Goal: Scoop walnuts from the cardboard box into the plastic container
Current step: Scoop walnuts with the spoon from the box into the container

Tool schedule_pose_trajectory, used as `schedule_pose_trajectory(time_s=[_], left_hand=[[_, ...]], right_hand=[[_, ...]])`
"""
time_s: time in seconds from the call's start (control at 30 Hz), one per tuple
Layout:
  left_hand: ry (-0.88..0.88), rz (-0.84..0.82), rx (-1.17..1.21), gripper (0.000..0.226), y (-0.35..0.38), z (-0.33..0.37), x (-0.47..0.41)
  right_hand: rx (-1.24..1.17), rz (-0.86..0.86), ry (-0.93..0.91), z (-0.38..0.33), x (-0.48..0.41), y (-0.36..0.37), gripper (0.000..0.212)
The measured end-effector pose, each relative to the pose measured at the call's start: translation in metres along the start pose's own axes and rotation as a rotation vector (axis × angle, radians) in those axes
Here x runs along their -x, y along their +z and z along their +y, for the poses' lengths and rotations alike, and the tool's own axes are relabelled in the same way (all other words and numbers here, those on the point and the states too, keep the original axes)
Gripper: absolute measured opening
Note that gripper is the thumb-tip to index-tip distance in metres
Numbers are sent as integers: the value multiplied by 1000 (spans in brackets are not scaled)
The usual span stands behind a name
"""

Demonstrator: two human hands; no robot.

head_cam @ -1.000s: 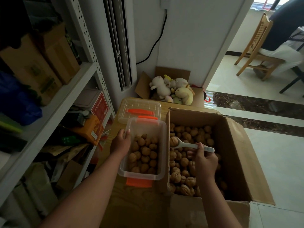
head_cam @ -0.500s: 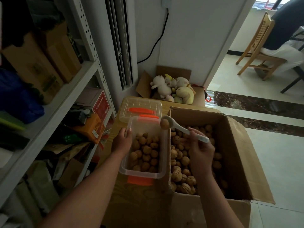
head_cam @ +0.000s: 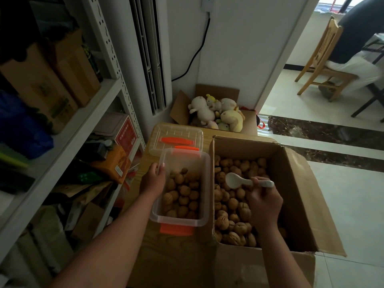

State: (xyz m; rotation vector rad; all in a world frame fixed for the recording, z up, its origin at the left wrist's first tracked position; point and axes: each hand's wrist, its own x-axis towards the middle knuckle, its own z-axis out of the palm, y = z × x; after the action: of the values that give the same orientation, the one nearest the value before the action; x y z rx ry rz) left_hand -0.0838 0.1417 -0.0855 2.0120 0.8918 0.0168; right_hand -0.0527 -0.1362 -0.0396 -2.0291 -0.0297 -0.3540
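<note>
- Cardboard box (head_cam: 291,196) sits on the right of the wooden worktop (head_cam: 172,252), holding a deep layer of walnuts (head_cam: 230,204) (its floor is hidden, so I cannot tell how many remain).
- Clear plastic container (head_cam: 182,161) stands against the box's left wall, its own walnuts heaped toward the near end, the far end barer.
- Left hand (head_cam: 152,180) grips the container's left rim, fingers hooked over it; right hand (head_cam: 264,201) curls round the spoon handle, fingertips hidden behind the knuckles.
- White spoon (head_cam: 234,180), which carried one walnut over the container half a second ago, now hangs empty above the box: that load looks delivered, and another dip is due.
</note>
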Motion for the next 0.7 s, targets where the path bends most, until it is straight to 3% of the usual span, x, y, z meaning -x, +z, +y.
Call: schedule_pose_trajectory(time_s=[0.27, 0.47, 0.53, 0.7], left_hand=[[-3, 8, -12, 47, 0, 0, 0], [-7, 17, -21, 43, 1, 4, 4], [-12, 20, -24, 47, 1, 5, 4], [-12, 16, -16, 48, 1, 3, 3]], right_hand=[[33, -97, 111, 9, 3, 6, 6], [197, -284, -140, 7, 14, 10, 6], [157, -219, -70, 7, 16, 12, 10], [-35, -16, 335, 12, 11, 4, 19]])
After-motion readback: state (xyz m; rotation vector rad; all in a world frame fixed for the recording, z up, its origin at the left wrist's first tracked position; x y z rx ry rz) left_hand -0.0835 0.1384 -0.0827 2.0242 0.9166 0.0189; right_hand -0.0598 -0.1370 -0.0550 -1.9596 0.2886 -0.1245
